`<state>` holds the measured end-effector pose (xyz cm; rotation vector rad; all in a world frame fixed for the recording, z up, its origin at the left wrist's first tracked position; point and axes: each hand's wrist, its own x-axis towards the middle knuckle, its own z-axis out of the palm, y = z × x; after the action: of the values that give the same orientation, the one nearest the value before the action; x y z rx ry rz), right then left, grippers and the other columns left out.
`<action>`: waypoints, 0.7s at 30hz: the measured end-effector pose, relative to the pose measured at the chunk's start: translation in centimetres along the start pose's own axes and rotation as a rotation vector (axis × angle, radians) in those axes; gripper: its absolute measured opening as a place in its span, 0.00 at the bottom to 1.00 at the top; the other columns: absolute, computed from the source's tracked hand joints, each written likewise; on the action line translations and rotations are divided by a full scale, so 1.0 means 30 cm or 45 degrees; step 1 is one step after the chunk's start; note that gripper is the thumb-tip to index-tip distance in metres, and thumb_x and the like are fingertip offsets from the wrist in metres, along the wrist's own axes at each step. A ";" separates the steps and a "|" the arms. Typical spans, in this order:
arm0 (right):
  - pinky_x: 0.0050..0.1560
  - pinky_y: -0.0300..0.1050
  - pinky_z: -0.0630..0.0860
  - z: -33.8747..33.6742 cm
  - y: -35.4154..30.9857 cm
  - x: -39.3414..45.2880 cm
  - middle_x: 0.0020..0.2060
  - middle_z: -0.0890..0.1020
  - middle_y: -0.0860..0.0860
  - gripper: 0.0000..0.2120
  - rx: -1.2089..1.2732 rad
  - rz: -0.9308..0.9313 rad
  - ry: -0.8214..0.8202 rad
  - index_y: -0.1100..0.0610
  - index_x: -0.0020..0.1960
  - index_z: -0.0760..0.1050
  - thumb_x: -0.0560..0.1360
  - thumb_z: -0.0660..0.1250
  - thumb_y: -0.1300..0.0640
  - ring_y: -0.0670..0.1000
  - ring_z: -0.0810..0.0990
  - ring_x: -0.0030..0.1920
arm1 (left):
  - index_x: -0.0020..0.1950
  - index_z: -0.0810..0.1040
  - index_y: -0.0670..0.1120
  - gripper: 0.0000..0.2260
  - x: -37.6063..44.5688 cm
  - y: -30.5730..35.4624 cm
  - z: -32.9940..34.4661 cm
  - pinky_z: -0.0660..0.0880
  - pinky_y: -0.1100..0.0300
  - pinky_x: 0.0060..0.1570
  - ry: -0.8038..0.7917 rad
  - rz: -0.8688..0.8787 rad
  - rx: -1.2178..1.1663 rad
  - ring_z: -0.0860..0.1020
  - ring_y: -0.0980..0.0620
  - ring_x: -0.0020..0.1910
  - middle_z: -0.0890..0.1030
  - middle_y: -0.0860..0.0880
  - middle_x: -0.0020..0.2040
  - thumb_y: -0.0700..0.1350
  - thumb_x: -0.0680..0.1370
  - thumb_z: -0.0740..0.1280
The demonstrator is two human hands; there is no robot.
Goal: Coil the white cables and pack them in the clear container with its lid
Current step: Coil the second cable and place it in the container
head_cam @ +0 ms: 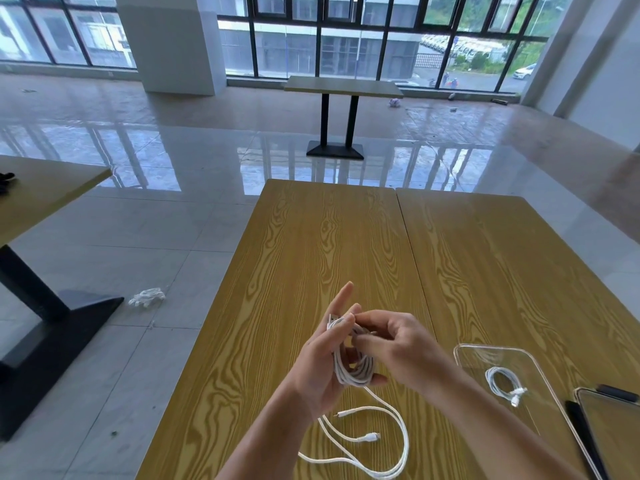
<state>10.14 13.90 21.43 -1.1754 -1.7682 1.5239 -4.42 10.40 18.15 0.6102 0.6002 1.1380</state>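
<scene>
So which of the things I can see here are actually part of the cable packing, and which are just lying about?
Part of the job:
- white cable being coiled, held by the left hand and right hand
- its loose tail on the wooden table
- coiled cable already in the clear container
- clear lid

Just lying about:
- white crumpled thing on the floor
- far table

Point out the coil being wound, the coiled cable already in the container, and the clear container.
coil in hand (353,370), head view, on the white loops below the fingers
packed cable (498,381), head view, on its coiled loop
clear container (485,351), head view, on its far rim
</scene>
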 end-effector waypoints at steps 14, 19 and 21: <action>0.45 0.47 0.84 0.001 0.047 0.038 0.45 0.85 0.53 0.02 -0.292 0.224 0.365 0.53 0.46 0.84 0.75 0.72 0.57 0.51 0.86 0.44 | 0.68 0.73 0.45 0.29 -0.005 -0.041 -0.027 0.82 0.41 0.47 0.376 0.089 0.374 0.84 0.39 0.52 0.78 0.40 0.62 0.38 0.68 0.75; 0.49 0.49 0.84 -0.018 0.049 0.035 0.42 0.88 0.55 0.03 0.061 0.322 0.240 0.58 0.47 0.84 0.73 0.74 0.62 0.54 0.87 0.45 | 0.67 0.75 0.47 0.30 -0.007 -0.040 -0.040 0.83 0.47 0.47 0.524 0.186 0.480 0.86 0.42 0.48 0.85 0.42 0.50 0.39 0.67 0.78; 0.50 0.50 0.83 -0.030 0.052 0.032 0.44 0.88 0.58 0.09 0.274 0.357 0.180 0.62 0.51 0.82 0.71 0.76 0.65 0.56 0.88 0.46 | 0.65 0.74 0.50 0.28 -0.010 -0.034 -0.042 0.82 0.50 0.43 0.476 0.160 0.394 0.86 0.40 0.47 0.86 0.40 0.49 0.40 0.67 0.79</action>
<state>10.86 15.18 19.99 -1.4257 -1.3535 1.6936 -4.77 9.98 16.58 0.7114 1.0848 1.3000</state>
